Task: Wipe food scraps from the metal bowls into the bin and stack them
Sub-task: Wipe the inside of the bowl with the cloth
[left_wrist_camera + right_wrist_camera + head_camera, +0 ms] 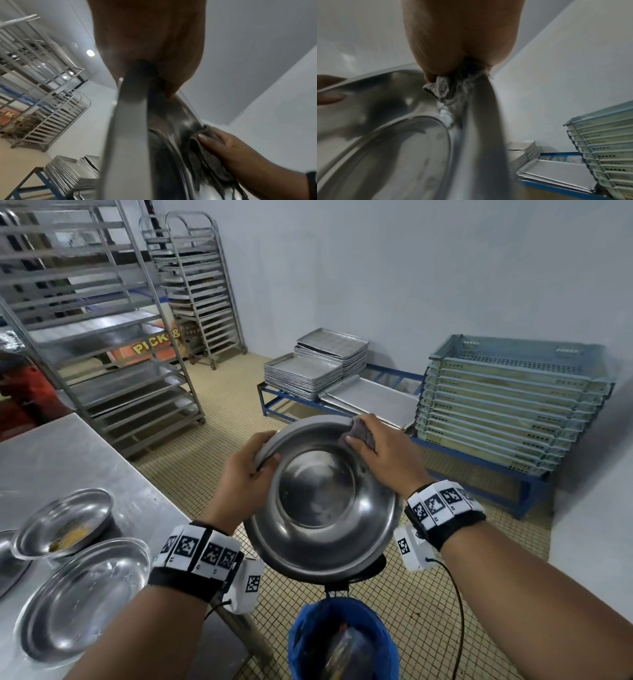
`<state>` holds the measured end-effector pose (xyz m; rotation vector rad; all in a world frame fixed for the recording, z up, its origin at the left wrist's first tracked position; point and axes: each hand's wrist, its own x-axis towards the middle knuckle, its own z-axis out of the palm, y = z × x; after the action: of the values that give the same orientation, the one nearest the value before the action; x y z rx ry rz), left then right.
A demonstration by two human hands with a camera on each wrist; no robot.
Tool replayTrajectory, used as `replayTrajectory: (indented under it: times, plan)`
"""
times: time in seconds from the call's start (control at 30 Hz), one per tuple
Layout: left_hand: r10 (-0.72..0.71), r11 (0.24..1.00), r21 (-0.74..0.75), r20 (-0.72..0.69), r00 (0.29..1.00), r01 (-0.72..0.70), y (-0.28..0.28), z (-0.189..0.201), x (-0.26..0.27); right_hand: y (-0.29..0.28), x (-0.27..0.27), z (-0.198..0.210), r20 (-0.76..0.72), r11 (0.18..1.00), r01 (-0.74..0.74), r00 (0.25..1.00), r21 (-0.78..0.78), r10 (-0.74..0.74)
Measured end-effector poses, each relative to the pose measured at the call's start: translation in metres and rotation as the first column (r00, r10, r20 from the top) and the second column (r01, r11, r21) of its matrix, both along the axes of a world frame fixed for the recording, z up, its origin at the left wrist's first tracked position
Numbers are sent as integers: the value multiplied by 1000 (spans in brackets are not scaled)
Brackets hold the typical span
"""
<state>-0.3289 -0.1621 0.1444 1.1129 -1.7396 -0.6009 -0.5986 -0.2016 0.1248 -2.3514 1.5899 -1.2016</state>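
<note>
A large metal bowl (322, 494) is tilted toward me above the blue-lined bin (342, 642). My left hand (246, 470) grips its left rim, thumb inside. My right hand (380, 450) pinches a grey cloth (359, 430) against the bowl's upper right wall. In the left wrist view the bowl's rim (130, 121) runs down the middle, with the cloth (204, 155) at the right. The right wrist view shows the cloth (452, 92) bunched on the bowl's inner wall (388, 142). Two more bowls rest on the steel table: one with yellow scraps (65, 522), one nearer me (85, 597).
The steel table (68, 453) fills the left. Tall tray racks (102, 337) stand behind it. Stacked metal trays (315, 368) and stacked plastic crates (513, 402) sit on low blue frames along the far wall. Tiled floor lies between.
</note>
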Motion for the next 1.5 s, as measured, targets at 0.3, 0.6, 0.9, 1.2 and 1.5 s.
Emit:
replayTrajectory:
  times: [0.3,0.6,0.9,1.2,1.5]
  plan:
    - [-19,1000,-8,-14,1000,19,4,-2,0,0,-4,-2,4,999,-12,1000,35,12]
    - [102,991,108,-285,953,-74,5,-15,1,-6,-11,-6,221,992,34,973,124,-61]
    - [-135,990,67,158,978,126,-19,16,8,2,0,17,36,994,-67,997,88,64]
    - [-59,996,62,-32,998,61,-8,3,-2,3,-8,0,112,991,-14,994,130,0]
    - [33,995,100,-181,983,-15,-7,-2,2,-3,-16,-2,235,989,-27,972,146,-8]
